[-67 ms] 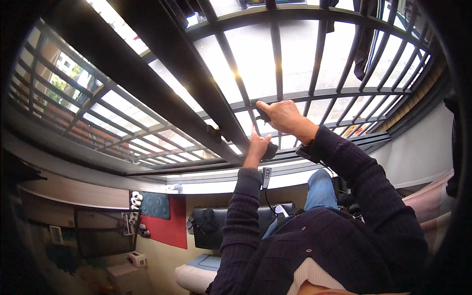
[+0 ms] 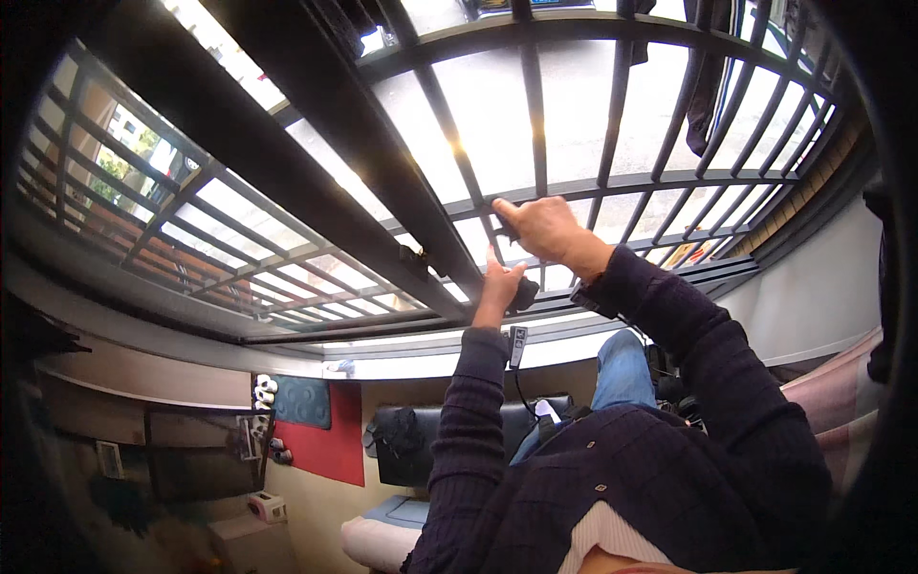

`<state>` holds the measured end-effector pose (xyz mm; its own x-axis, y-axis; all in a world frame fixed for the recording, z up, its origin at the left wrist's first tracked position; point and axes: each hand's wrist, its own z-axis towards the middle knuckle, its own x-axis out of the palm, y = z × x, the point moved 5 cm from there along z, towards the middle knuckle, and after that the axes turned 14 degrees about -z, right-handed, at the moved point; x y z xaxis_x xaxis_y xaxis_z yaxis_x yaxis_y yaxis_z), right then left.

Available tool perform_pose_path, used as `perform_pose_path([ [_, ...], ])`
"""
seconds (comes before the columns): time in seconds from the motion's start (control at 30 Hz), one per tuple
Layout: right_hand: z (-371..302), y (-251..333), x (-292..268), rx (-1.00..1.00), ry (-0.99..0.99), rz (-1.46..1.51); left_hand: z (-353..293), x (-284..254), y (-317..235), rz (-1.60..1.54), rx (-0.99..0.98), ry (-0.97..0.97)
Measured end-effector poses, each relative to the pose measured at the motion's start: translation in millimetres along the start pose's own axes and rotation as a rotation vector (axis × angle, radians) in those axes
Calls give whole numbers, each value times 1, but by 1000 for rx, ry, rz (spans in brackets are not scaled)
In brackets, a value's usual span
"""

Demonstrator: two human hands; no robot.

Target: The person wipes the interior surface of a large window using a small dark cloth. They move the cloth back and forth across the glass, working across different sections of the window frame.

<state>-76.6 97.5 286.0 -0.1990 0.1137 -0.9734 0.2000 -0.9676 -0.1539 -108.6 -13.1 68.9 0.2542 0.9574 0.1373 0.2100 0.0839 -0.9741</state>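
The right hand (image 2: 550, 230) is closed around a small dark piece (image 2: 504, 228), one digit stretched along its upper end; the view is too blurred to tell what the piece is. Holding it well likely means a firm, even grip, knuckles clear of the bars of the window grille (image 2: 574, 27), and the wrist in line with the forearm, since both arms reach forward.

The piece lies under the right hand's digits, on its left side, in front of the lower part of the grille; whether it touches a bar I cannot tell. The left hand (image 2: 499, 285) is lower against the grille, thumb and a pointing finger spread apart, the other fingers hidden. A dark lump (image 2: 524, 295) sits just beside it, and whether that hand grips it does not show. A steady left hand, clear of the dark window stile (image 2: 354, 124) slanting across the grille, would help.
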Motion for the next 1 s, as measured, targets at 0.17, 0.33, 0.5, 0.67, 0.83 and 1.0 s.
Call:
perform_pose_path([
  [0.17,1,31,23,61,-8,132,10,2,-11,100,36,1],
  [0.33,19,18,32,138,25,264,21,13,-21,-6,205,161],
  [0.5,48,-4,50,115,243,963,23,4,-13,40,257,226],
  [0.67,53,10,67,239,468,1837,4,-3,-24,164,265,265],
  [0.83,47,11,61,283,28,1360,-10,-3,-27,151,-84,303],
  [1.0,21,14,66,324,20,952,6,1,-27,99,105,286],
])
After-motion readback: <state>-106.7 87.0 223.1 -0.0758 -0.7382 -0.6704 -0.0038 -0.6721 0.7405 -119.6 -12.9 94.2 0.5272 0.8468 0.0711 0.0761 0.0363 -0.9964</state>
